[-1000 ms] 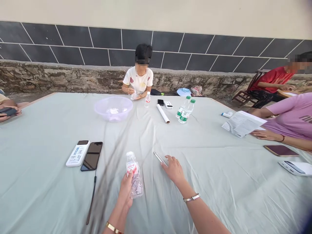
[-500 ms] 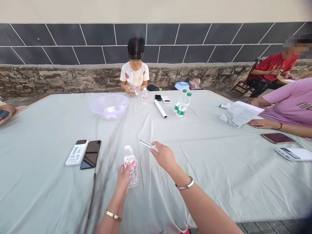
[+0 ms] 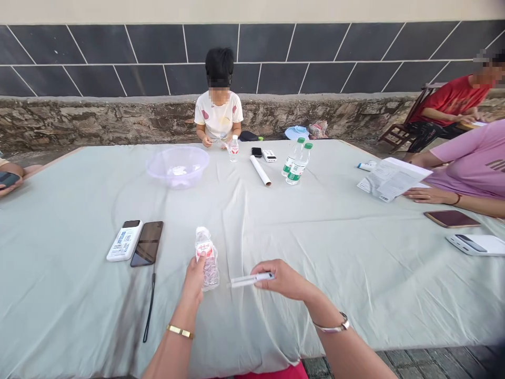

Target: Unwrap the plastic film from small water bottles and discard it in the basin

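My left hand point(image 3: 194, 277) is closed around a clear plastic bottle point(image 3: 210, 271) with a red and white label, its white-capped end pointing away from me. The bottle looks crumpled and lies low over the cloth; I cannot tell if it rests on it. To its right, my right hand point(image 3: 282, 279) grips a white utility knife point(image 3: 258, 278) by its handle. The blurred blade end points left toward the bottle, a short gap away from it.
A power bank point(image 3: 124, 243) and a phone point(image 3: 148, 245) with a strap lie on the left. Farther back stand a purple basin point(image 3: 177, 181), a small bottle point(image 3: 234, 152), a white roll point(image 3: 260, 171) and two green-capped bottles point(image 3: 296, 169). People sit around the cloth-covered table point(image 3: 335, 252).
My right hand has drawn back toward me and slightly right, turning the knife so its blade points left. My left hand still holds the bottle, which has shifted slightly left in view.
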A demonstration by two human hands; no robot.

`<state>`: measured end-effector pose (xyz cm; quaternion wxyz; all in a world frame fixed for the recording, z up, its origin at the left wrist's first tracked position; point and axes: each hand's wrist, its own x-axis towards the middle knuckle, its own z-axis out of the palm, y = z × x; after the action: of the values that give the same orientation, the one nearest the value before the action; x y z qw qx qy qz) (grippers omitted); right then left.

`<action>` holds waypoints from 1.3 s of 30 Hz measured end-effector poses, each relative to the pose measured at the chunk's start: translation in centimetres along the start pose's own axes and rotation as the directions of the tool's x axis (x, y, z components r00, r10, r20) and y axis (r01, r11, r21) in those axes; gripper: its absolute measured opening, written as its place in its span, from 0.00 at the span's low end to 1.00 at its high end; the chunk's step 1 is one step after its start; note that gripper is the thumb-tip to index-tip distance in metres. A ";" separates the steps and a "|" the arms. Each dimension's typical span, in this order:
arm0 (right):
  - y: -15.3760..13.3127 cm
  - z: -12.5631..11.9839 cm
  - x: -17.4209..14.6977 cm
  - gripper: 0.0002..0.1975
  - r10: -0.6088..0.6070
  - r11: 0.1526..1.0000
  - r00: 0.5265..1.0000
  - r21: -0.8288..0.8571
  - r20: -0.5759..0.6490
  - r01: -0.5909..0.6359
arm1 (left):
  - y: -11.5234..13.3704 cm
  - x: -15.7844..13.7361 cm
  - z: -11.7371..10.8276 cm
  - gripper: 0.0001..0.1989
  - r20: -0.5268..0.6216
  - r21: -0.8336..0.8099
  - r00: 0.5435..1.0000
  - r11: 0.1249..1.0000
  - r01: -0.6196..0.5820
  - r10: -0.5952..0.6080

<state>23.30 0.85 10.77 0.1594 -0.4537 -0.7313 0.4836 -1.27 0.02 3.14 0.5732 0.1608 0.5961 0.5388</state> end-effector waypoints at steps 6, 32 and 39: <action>6.2 1.5 5.5 0.12 0.150 0.906 0.696 -0.185 -0.702 -0.381 | -1.1 -1.1 0.6 0.29 0.044 -0.004 0.999 1.000 0.016 -0.015; 0.5 12.6 8.0 0.20 0.494 0.648 0.753 0.762 -0.434 0.014 | -0.9 -2.6 0.3 0.25 0.090 -0.136 0.988 0.985 -0.110 0.123; 0.7 13.3 10.2 0.18 0.513 0.626 0.727 0.778 -0.457 0.047 | -1.3 -2.1 0.4 0.26 -0.032 -0.105 0.973 0.967 -0.232 0.230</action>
<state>9.22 1.80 1.67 0.5012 -0.5810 -0.2945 0.5697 0.22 -1.98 3.23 0.5083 0.1927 0.5490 0.6349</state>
